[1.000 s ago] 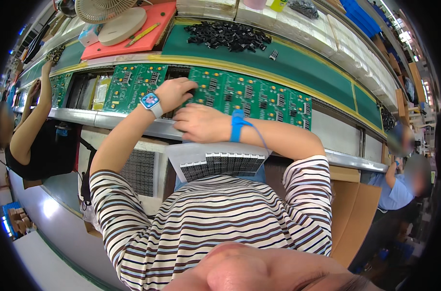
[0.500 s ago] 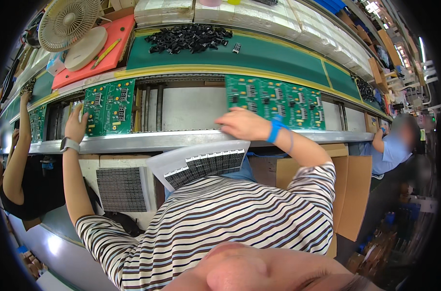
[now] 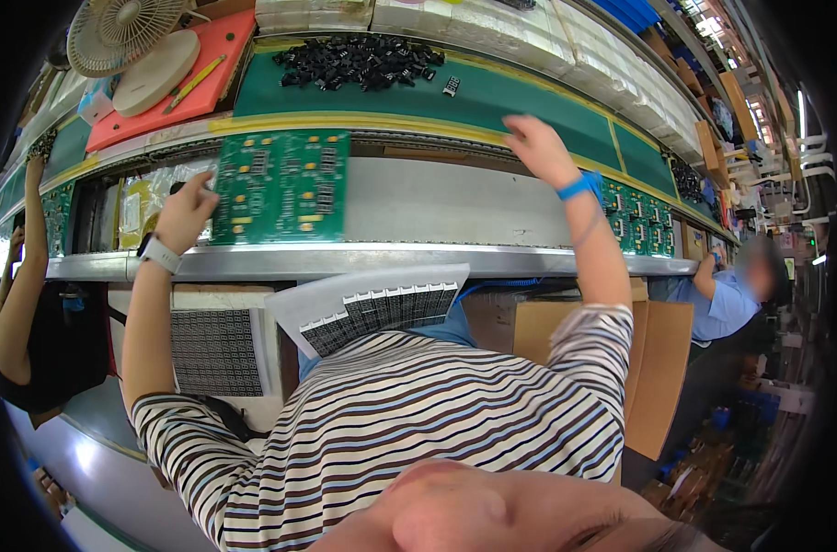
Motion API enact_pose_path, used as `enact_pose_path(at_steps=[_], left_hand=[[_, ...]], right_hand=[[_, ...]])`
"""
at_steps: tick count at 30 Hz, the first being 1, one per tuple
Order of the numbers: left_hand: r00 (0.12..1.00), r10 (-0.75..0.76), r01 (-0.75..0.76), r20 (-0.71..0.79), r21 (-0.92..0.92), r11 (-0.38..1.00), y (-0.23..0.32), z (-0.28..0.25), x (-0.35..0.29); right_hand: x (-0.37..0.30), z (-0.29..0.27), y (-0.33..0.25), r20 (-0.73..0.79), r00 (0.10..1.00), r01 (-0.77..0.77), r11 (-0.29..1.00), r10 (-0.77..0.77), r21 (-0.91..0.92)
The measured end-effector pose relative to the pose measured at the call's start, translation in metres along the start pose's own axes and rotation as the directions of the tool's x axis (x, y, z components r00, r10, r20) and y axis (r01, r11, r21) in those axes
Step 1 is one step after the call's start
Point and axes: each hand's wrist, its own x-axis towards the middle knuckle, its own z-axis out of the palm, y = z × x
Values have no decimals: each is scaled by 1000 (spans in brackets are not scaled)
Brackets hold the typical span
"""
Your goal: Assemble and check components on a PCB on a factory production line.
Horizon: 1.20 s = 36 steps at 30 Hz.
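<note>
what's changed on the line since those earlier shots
The green boards by the left hand have slid right along the metal rail, and that hand moved right too, at their left edge. The other green boards are now farther right, past the right forearm; the right hand has left them and risen toward the green mat. The black parts pile stayed put.

Left fisheye, worn on the head, looking down.
From close above the shirt (image 3: 409, 396) at 6 o'clock, it faces across the rail (image 3: 391, 262) to the belt (image 3: 483, 97), farther off at 12; its sweep takes in the fan (image 3: 124, 32) at 10, box (image 3: 659, 377) at 4.
</note>
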Motion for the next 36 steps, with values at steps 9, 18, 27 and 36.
enact_pose_path(at_steps=[9, 18, 27, 36], left_hand=[[954, 219, -216, 203, -34, 976, 100, 56, 30], [833, 142, -23, 536, -222, 975, 100, 54, 64], [788, 200, 5, 583, -331, 944, 90, 67, 63], [780, 209, 4, 589, -340, 941, 90, 71, 62]], right_hand=[[127, 71, -6, -2, 1000, 22, 984, -22, -177], [37, 69, -140, 45, 963, 250, 939, -267, 236], [2, 91, -188, 171, 932, 277, 932, -320, 235], [3, 95, -187, 150, 945, 263, 948, -291, 180]])
